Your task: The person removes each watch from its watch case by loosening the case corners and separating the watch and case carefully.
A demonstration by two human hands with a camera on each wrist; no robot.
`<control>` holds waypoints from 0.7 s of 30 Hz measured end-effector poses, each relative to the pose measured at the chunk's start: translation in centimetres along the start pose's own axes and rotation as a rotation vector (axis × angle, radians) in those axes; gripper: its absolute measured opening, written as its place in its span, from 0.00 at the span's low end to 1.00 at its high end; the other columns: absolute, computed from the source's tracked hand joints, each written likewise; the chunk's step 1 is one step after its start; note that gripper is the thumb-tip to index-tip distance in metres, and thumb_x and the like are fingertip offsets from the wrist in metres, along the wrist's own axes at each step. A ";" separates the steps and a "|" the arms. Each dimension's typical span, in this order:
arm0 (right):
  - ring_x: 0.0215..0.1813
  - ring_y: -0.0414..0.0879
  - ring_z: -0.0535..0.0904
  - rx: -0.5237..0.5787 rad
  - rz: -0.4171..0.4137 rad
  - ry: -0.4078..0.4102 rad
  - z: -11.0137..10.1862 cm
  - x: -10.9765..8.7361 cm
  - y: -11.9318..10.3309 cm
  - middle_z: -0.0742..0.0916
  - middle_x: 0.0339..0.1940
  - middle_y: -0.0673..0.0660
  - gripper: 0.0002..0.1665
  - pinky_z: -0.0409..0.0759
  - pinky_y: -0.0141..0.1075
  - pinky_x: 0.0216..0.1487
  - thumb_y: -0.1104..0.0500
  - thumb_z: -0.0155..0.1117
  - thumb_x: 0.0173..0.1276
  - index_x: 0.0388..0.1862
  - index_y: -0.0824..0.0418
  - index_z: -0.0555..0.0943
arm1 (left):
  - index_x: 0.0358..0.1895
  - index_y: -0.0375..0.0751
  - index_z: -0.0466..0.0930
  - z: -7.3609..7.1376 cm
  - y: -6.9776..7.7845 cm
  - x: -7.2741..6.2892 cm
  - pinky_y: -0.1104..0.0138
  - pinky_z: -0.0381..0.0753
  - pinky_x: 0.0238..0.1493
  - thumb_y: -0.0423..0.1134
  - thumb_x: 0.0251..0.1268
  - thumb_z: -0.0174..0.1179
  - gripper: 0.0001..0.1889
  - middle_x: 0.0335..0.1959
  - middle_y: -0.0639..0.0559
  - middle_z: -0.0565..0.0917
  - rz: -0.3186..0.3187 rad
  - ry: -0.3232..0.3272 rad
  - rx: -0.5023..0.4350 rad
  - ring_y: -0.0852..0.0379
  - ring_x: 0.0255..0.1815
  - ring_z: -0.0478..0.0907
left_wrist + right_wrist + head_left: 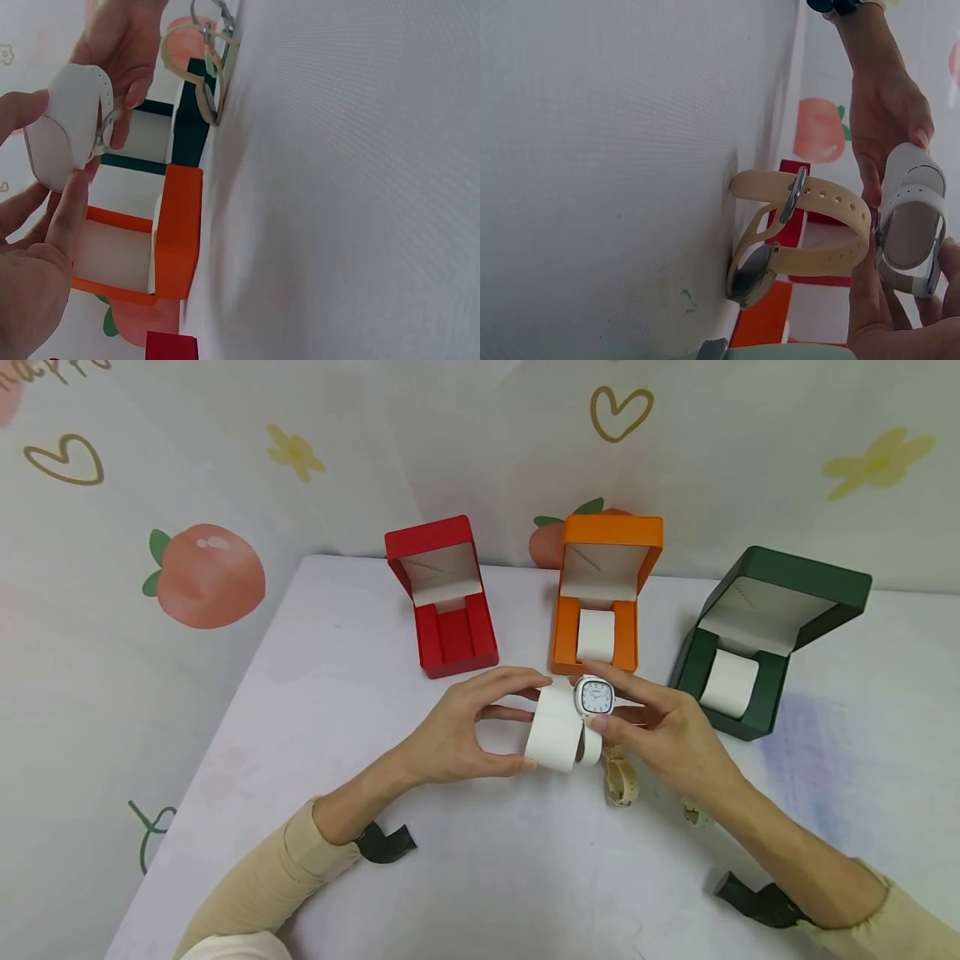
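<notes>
My left hand grips a white watch cushion between thumb and fingers, above the table. At the cushion's right end, my right hand pinches a white watch with a square-shaped case, its dial facing up. The closed strap forms a loop, and in the right wrist view it overlaps the end of the cushion. Just below the right hand, a beige watch lies on the table with its strap looped. Beneath the right wrist a pale green watch is mostly hidden.
Three open watch boxes stand along the back: a red box showing its bare red slot, an orange box and a dark green box, the latter two each holding a white cushion. Behind the white table hangs a patterned cloth.
</notes>
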State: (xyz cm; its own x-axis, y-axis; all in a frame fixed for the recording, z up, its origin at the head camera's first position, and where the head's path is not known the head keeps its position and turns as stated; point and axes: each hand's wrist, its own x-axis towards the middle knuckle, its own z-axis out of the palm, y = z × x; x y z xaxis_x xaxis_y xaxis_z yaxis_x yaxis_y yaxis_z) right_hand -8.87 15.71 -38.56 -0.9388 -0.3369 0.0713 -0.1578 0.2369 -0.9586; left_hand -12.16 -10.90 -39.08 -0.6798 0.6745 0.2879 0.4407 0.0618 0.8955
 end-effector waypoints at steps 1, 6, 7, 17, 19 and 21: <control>0.45 0.47 0.86 0.001 0.004 0.003 0.0 0.0 0.0 0.77 0.68 0.56 0.35 0.87 0.37 0.41 0.64 0.67 0.69 0.73 0.50 0.71 | 0.68 0.36 0.69 0.0 0.0 0.0 0.53 0.83 0.53 0.27 0.47 0.76 0.40 0.65 0.47 0.73 -0.003 0.002 -0.004 0.53 0.62 0.73; 0.44 0.47 0.86 0.016 0.018 -0.003 -0.1 0.1 0.1 0.77 0.68 0.57 0.35 0.87 0.39 0.40 0.63 0.67 0.69 0.73 0.50 0.71 | 0.68 0.36 0.70 0.0 -0.2 -0.1 0.51 0.83 0.53 0.28 0.47 0.76 0.40 0.65 0.47 0.73 -0.010 0.002 -0.017 0.53 0.62 0.73; 0.44 0.46 0.86 0.014 0.017 -0.005 -0.1 0.1 0.1 0.77 0.69 0.57 0.35 0.87 0.39 0.40 0.63 0.67 0.69 0.74 0.49 0.71 | 0.68 0.36 0.69 0.0 -0.2 -0.1 0.50 0.83 0.53 0.28 0.47 0.76 0.41 0.65 0.47 0.73 -0.010 0.001 -0.016 0.53 0.62 0.73; 0.46 0.46 0.87 0.026 0.015 -0.015 -0.1 0.2 0.2 0.76 0.70 0.58 0.35 0.87 0.39 0.41 0.63 0.66 0.70 0.75 0.50 0.69 | 0.68 0.38 0.70 -0.1 -0.2 -0.2 0.49 0.82 0.52 0.29 0.48 0.76 0.40 0.66 0.48 0.73 -0.053 -0.010 -0.022 0.53 0.61 0.74; 0.46 0.46 0.87 0.034 0.025 -0.013 -0.2 0.2 0.1 0.76 0.70 0.58 0.35 0.87 0.39 0.41 0.62 0.66 0.70 0.74 0.48 0.70 | 0.69 0.38 0.70 -0.2 -0.3 -0.3 0.48 0.82 0.53 0.28 0.48 0.76 0.40 0.66 0.48 0.72 -0.058 -0.010 -0.030 0.53 0.61 0.74; 0.46 0.46 0.87 0.041 0.039 -0.011 -0.2 0.2 0.2 0.76 0.70 0.58 0.35 0.87 0.40 0.40 0.62 0.66 0.70 0.74 0.48 0.70 | 0.69 0.38 0.70 -0.3 -0.3 -0.4 0.48 0.82 0.52 0.28 0.48 0.76 0.40 0.66 0.48 0.72 -0.060 -0.011 -0.035 0.53 0.61 0.75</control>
State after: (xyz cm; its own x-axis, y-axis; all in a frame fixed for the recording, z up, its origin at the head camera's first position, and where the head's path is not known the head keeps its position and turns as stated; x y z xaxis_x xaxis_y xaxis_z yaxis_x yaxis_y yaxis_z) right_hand -9.17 15.88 -38.69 -0.9405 -0.3383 0.0305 -0.1079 0.2122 -0.9713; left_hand -12.22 -11.41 -39.37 -0.6983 0.6780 0.2297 0.3781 0.0769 0.9226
